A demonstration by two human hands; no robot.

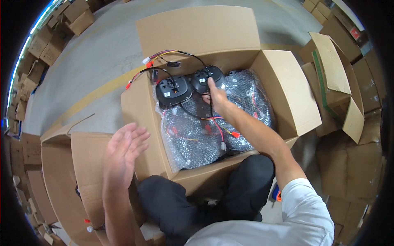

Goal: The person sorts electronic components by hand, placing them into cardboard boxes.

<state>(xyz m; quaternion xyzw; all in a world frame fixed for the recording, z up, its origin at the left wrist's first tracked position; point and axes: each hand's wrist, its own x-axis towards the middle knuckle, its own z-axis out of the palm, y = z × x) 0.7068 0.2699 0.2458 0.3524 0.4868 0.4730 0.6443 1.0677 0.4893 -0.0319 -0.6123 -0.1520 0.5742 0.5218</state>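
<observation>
**Handling wired black units in an open carton: points of risk**

The right hand (216,97) reaches into the open cardboard box (283,88) and closes its fingers on the right-hand black unit (207,78), which lies at the far end of the box, touching a second black unit (174,90) on its left. Both rest on bubble-wrapped bundles (193,139) that fill the box. The left hand (123,149) hovers spread and empty over the near left corner of the box, holding nothing. Wire leads (164,55) with red and white plugs run from the units over the far-left rim of the box, while another lead (219,131) crosses the wrap below the right wrist. Judged risks: lifting the held unit could drag its neighbour by crossed leads; a plug could snag on the rim or wrap and strain its wire; a one-handed grip may slip. The box stands on the concrete floor (102,45) among other cartons (332,78).
</observation>
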